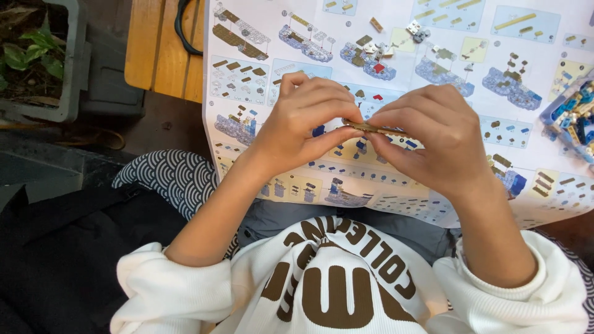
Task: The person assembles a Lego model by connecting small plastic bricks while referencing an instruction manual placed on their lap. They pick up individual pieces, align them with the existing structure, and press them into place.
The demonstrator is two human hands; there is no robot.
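Note:
My left hand (303, 120) and my right hand (433, 139) meet above a large printed instruction sheet (278, 43). Both pinch a thin tan brick plate (370, 128), held flat between the fingertips. The left thumb and fingers grip its left end; the right fingers cover its right end, so most of the plate is hidden. Several small tan and grey loose bricks (377, 46) lie on the sheet beyond the hands.
A clear tray of blue bricks (572, 114) sits at the right edge. The sheet hangs over a wooden table (158, 49) with a black cable (185, 28) on it. A grey planter (43, 62) stands on the floor at left. White sleeves show below.

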